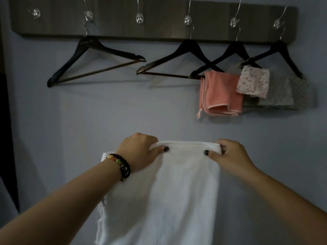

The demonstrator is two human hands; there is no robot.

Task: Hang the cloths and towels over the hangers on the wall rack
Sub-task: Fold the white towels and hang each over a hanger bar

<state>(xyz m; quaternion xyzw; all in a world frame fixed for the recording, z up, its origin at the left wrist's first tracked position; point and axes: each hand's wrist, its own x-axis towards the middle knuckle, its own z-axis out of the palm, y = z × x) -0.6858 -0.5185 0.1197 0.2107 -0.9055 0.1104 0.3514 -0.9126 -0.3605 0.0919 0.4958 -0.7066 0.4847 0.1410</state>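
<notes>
A white towel (177,188) hangs in front of me, held up by its folded top edge. My left hand (139,152), with a beaded bracelet at the wrist, pinches the left corner; my right hand (230,154) pinches the right corner. Above on the wall is a dark wooden rack (159,20) with metal hooks. Several black hangers hang from it: a bare tilted one on the left (85,64), a bare one in the middle (177,64). A pink cloth (219,94), a floral cloth (253,82) and a grey cloth (283,96) hang over the right hangers.
The bluish wall (106,112) fills the space between towel and rack. A dark vertical edge (7,121) runs down the far left. Two hooks at the left and centre-left of the rack carry no hanger.
</notes>
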